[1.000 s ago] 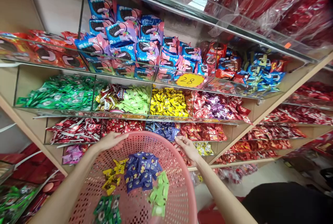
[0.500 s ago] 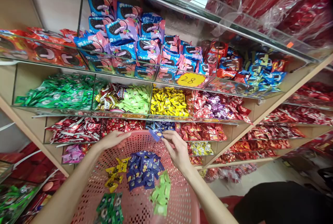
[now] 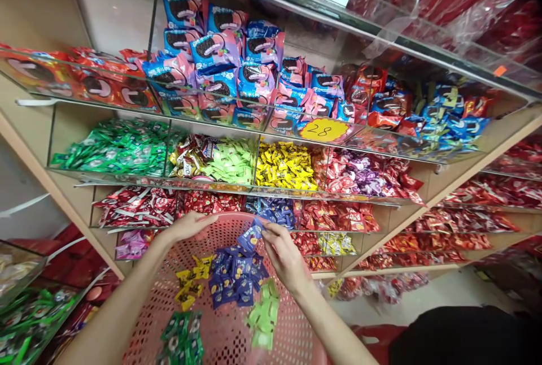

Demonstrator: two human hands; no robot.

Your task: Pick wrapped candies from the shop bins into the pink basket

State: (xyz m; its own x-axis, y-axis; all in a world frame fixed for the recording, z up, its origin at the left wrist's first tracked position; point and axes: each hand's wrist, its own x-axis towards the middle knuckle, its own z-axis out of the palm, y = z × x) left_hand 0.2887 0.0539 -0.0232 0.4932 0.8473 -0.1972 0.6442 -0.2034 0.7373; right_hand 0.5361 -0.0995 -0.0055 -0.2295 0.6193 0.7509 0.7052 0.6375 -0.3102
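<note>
My left hand [image 3: 190, 227] grips the far-left rim of a pink perforated plastic basket [image 3: 146, 320], thumb along the edge. Between the fingers and thumb of my right hand [image 3: 283, 252] is a purple-blue wrapped candy [image 3: 250, 235], held over the basket's far side. Below it a pile of the same purple-blue candies [image 3: 237, 277] lies in the basket. Around that pile are yellow candies [image 3: 189, 286] to the left, light green candies [image 3: 265, 314] to the right and dark green candies [image 3: 181, 339] nearer me.
A compartment of purple-blue candies [image 3: 273, 211] sits just beyond the basket rim. Glass-fronted shelves hold green candies [image 3: 122, 147], yellow candies [image 3: 285, 167] and blue cookie packs [image 3: 218, 51]. A yellow price tag [image 3: 324, 129] reads 28. Something black [image 3: 461, 337] fills the lower right.
My right hand has brought the purple-blue candy from the far rim inward over the basket. The shelves have shifted slightly right in view. My left hand keeps its grip on the rim.
</note>
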